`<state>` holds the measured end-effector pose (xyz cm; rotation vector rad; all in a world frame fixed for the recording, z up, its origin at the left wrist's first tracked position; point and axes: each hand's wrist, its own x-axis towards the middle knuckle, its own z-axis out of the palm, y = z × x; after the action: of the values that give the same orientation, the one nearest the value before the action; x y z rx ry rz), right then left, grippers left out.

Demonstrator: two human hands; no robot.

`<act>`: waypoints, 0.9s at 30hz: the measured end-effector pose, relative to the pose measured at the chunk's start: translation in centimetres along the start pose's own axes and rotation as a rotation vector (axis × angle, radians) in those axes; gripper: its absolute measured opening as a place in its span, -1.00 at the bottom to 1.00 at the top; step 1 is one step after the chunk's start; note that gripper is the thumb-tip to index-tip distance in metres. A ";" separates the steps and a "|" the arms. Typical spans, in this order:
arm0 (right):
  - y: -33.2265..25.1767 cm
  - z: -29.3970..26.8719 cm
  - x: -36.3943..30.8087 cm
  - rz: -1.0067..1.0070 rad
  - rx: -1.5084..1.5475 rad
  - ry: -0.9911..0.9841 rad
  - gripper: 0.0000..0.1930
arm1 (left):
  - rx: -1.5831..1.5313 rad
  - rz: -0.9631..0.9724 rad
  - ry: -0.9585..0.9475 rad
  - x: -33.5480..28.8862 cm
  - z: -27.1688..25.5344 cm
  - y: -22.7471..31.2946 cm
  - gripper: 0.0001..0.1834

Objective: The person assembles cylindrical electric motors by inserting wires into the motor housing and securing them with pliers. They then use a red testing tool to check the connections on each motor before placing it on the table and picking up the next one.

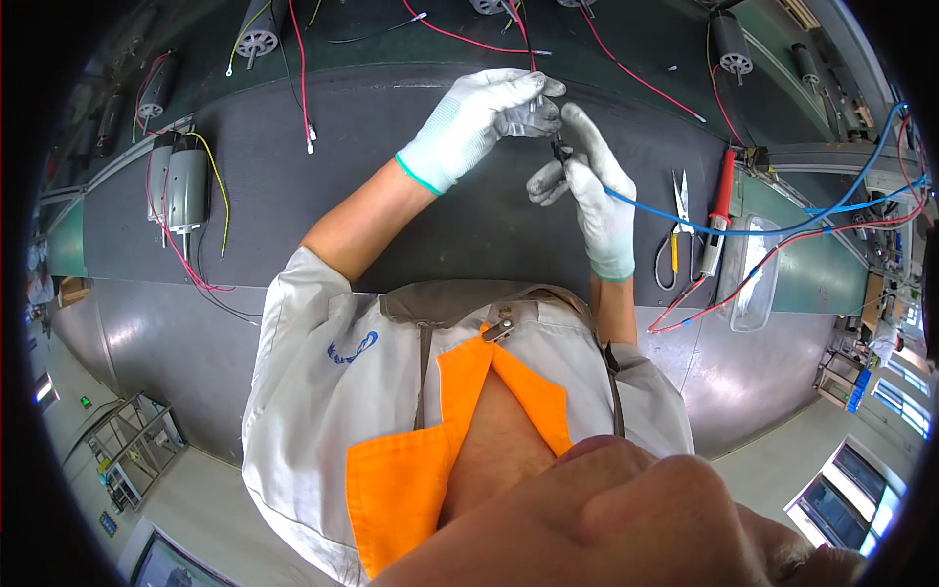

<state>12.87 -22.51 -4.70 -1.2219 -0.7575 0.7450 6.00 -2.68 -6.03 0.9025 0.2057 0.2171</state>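
Both my hands wear white gloves with grey-smudged fingers, and they meet above the dark work mat. My left hand pinches a thin wire, dark and red, that comes down from the far side of the bench. Close to its right, my right hand has its thumb and fingers closed round a small black piece, its index finger pointing up. A blue hose runs from the right into this hand; the fingers hide where it ends. Whether the wire joins the black piece is too small to tell.
Scissors and a red-handled soldering iron lie right of my right hand, beside a clear plastic tray. Two grey motors with trailing wires stand at left. More motors and red leads line the far side.
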 end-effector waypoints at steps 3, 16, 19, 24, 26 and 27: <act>0.6 0.4 1.4 -0.089 0.094 0.016 -0.31 | -0.044 0.032 0.095 0.3 1.0 -0.3 -0.73; 2.5 1.1 3.8 -0.207 0.217 0.050 -0.27 | -0.117 0.003 0.135 -0.1 2.4 0.6 -0.74; 2.5 1.2 3.8 -0.213 0.220 0.060 -0.26 | -0.194 -0.019 0.078 -0.3 2.3 0.7 -0.72; 3.8 1.5 4.7 -0.221 0.172 0.130 -0.27 | -0.155 0.002 0.116 -0.7 2.7 1.0 -0.73; 3.9 2.1 5.0 -0.225 0.253 0.138 -0.29 | -0.236 0.024 0.139 -0.5 2.4 0.2 -0.75; 3.7 2.3 5.1 -0.231 0.289 0.154 -0.29 | -0.278 0.024 0.140 -0.3 2.3 -0.2 -0.76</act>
<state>13.39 -16.38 -7.36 -0.9019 -0.6262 0.5415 6.35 -4.64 -4.76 0.6142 0.2872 0.3236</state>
